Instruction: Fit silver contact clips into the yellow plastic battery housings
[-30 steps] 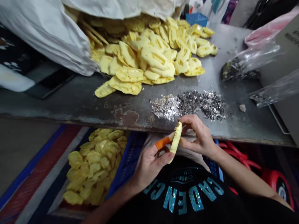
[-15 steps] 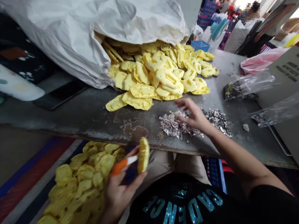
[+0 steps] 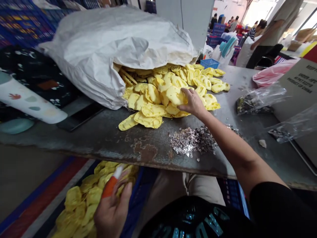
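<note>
My right hand [image 3: 192,103] reaches onto the table and grips the edge of a yellow moulded piece [image 3: 175,95], thumb below and fingers above. That piece lies on top of a heap of similar yellow pieces [image 3: 150,119], oval and hollowed, spilling from a large white sack [image 3: 99,43]. Below the table edge, my left hand [image 3: 112,205] hovers over more yellow pieces [image 3: 86,195]. It is open with nothing visible in it, and one finger wears an orange and white cover [image 3: 110,186]. Small shiny metal bits [image 3: 184,140] lie beneath my right forearm.
Clear plastic bags with dark bits [image 3: 250,102] and a carton [image 3: 299,92] stand at the right. A blue basket [image 3: 210,63] sits behind the heap. On the left are a phone [image 3: 80,117] and a pale patterned bottle [image 3: 32,97]. Several people are in the background.
My left hand has moved down and left to the lower pile and released the yellow piece it held. My right hand has moved across the metal bits to the heap and taken hold of another piece.
</note>
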`<state>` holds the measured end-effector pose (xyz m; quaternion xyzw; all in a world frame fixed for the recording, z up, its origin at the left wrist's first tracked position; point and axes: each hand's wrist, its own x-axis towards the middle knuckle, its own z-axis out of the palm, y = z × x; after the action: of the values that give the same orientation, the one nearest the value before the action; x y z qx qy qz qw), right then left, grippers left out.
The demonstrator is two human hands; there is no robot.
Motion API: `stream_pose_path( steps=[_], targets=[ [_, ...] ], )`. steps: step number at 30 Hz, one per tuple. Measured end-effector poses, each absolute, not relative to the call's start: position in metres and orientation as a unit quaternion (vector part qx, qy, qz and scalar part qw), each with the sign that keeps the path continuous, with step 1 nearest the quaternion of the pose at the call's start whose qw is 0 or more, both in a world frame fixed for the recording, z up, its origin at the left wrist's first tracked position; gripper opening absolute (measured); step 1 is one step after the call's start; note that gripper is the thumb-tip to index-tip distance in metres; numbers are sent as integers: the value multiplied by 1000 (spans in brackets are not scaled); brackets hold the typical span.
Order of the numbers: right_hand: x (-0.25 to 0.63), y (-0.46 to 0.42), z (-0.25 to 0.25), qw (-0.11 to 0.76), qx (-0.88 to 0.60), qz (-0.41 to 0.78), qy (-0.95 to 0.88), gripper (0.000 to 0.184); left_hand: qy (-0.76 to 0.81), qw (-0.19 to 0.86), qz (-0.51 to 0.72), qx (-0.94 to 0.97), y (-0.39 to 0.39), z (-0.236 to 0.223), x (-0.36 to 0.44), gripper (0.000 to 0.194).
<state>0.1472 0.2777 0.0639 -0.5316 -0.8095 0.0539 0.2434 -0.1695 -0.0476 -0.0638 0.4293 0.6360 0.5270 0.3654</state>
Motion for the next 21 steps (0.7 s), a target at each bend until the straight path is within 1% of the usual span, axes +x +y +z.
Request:
stream_pose_path(
  steps=[1,2,3,5,7,8,9,10,13,14,17,19,20,21],
  targets=[
    [155,261,64,253,-512,63,-819,89,623,360,544,432,-38,-57,-149,53],
    [164,240,61,263,-486,77,-830,89,603,373,551,439,-28,-49,-130,48],
    [174,215,57,281,-441,107,-845,88,579,408,545,448,-19,-40,-111,46],
    [191,160,45,305,-362,168,-865,86,488,537,528,441,-2,-23,-82,57],
    [206,102,32,283,-304,202,-887,83,383,691,482,379,9,-16,-65,73],
    [211,75,26,262,-288,205,-898,82,347,762,426,343,11,-17,-60,85],
    [215,52,21,238,-278,204,-908,79,322,816,368,308,12,-21,-56,89],
    [219,32,17,215,-275,200,-915,77,303,853,317,282,11,-27,-53,85],
    [228,-8,8,181,-278,198,-922,73,276,905,212,243,1,-42,-44,61],
    [232,-16,7,183,-278,201,-921,70,271,913,191,238,-3,-44,-40,57],
    [252,-28,3,222,-280,207,-911,63,259,926,147,231,-12,-34,-22,52],
    [274,-30,-2,289,-328,214,-873,57,245,928,150,238,-15,-21,-11,55],
    [287,-29,-6,326,-382,208,-839,49,243,925,161,244,-16,-14,-7,59],
    [300,-27,-11,354,-451,192,-796,37,247,920,176,250,-16,-9,-4,64]
  ],
)
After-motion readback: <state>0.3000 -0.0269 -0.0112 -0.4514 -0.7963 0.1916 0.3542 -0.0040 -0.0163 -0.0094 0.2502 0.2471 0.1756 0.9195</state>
